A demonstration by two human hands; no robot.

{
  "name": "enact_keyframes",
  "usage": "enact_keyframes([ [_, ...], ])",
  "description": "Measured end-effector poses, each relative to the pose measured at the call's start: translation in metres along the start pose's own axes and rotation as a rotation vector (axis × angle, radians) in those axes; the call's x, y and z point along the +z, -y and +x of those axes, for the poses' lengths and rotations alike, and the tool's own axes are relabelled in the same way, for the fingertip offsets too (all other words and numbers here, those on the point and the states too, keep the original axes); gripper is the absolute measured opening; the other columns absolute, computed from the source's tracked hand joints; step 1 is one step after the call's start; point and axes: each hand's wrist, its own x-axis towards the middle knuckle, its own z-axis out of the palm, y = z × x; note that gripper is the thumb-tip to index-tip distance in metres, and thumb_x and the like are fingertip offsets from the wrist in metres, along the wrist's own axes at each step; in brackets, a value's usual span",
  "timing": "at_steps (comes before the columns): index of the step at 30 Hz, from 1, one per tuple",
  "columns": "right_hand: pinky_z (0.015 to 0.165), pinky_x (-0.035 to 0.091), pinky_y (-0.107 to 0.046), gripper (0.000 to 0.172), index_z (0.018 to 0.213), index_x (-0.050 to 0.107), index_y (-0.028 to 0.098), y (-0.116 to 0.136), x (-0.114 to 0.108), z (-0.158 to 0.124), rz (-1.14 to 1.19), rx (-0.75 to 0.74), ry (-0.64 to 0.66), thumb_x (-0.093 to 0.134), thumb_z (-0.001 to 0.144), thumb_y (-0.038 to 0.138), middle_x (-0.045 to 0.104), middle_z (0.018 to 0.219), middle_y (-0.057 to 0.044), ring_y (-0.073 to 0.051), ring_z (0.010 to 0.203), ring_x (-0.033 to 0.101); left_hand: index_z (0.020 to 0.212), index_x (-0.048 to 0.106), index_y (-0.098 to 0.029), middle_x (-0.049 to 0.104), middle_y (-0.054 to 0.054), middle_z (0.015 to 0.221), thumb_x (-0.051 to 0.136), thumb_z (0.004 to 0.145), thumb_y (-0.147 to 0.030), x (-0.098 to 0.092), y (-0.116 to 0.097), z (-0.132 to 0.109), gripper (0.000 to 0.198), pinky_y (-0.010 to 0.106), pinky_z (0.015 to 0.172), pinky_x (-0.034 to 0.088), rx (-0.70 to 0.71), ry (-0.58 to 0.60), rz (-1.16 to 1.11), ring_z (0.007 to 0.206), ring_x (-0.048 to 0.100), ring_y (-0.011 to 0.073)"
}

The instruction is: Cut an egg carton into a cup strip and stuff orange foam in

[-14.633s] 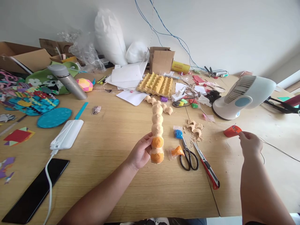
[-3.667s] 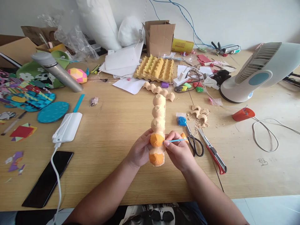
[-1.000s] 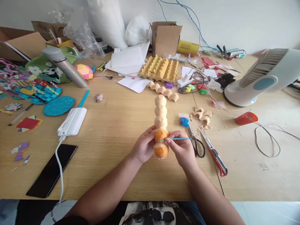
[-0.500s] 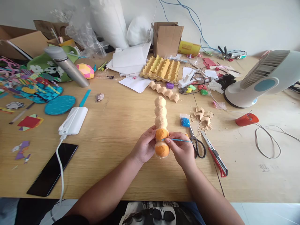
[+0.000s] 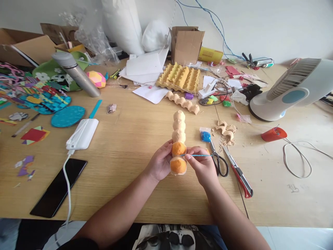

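A bumpy strip of egg carton [image 5: 179,125] points away from me over the table. Its two nearest domes are covered in orange; the farther ones are bare beige. My left hand [image 5: 160,162] grips the strip's left side near the orange domes. In my right hand [image 5: 203,165] a thin blue stick [image 5: 199,155] is pinched between thumb and fingers, its tip at the groove between the two orange domes. Black-handled scissors [image 5: 220,163] lie just right of my right hand, with a blue clay packet [image 5: 205,135] beyond them.
A red utility knife [image 5: 240,178] and beige carton scraps [image 5: 225,129] lie on the right. Farther back are a yellow egg tray [image 5: 179,78], a white fan [image 5: 291,86] and a red cup [image 5: 273,134]. On the left are a phone [image 5: 58,187] and white power bank [image 5: 82,133].
The near end of the carton strip has shifted slightly left, so it tilts a little differently. The blue stick now lies more level. Both hands keep their hold.
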Motion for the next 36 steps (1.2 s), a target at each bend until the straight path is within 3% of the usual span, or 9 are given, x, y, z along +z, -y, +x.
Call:
enact_keyframes([
  [7, 0.073, 0.055, -0.035, 0.030, 0.077, 0.070, 0.026, -0.0019, 0.0007, 0.0010, 0.016, -0.018, -0.031, 0.094, 0.078, 0.043, 0.075, 0.085, -0.002, -0.019, 0.078, 0.066, 0.119, 0.075, -0.018, 0.076, 0.006, 0.100, 0.080, 0.093, -0.038, 0.0027, 0.0000, -0.0008, 0.034, 0.027, 0.076, 0.055, 0.012, -0.043, 0.029, 0.085, 0.070, 0.0166],
  [17, 0.069, 0.048, -0.027, 0.036, 0.077, 0.068, 0.025, -0.0067, 0.0011, 0.0055, 0.279, 0.099, -0.006, 0.097, 0.074, 0.045, 0.066, 0.072, 0.003, -0.013, 0.068, 0.057, 0.127, 0.073, -0.016, 0.077, 0.006, 0.103, 0.088, 0.086, -0.040, 0.0019, 0.0018, -0.0003, 0.049, 0.025, 0.078, 0.056, 0.049, -0.076, 0.043, 0.087, 0.071, 0.0155],
  [22, 0.068, 0.046, -0.023, 0.035, 0.078, 0.070, 0.023, -0.0092, -0.0007, 0.0069, 0.337, 0.122, -0.020, 0.099, 0.073, 0.042, 0.067, 0.072, 0.004, -0.011, 0.068, 0.057, 0.132, 0.071, -0.016, 0.078, 0.009, 0.107, 0.078, 0.093, -0.053, 0.0000, 0.0026, -0.0020, 0.054, 0.028, 0.076, 0.055, 0.047, -0.011, 0.048, 0.090, 0.071, 0.0190],
  [26, 0.068, 0.047, -0.024, 0.036, 0.079, 0.069, 0.024, -0.0080, -0.0011, 0.0063, 0.381, 0.144, -0.005, 0.099, 0.073, 0.042, 0.065, 0.072, 0.004, -0.011, 0.068, 0.057, 0.134, 0.071, -0.017, 0.078, 0.008, 0.107, 0.082, 0.090, -0.041, -0.0025, 0.0012, -0.0018, 0.051, 0.027, 0.079, 0.054, 0.054, 0.008, 0.078, 0.090, 0.071, 0.0171],
  [36, 0.065, 0.048, -0.027, 0.035, 0.082, 0.069, 0.025, -0.0037, -0.0004, 0.0040, 0.399, 0.192, 0.063, 0.099, 0.074, 0.042, 0.072, 0.079, 0.002, -0.014, 0.071, 0.063, 0.119, 0.076, -0.017, 0.074, 0.004, 0.095, 0.086, 0.086, -0.041, 0.0005, 0.0026, -0.0012, 0.043, 0.026, 0.074, 0.053, 0.057, -0.055, 0.078, 0.081, 0.067, 0.0144],
])
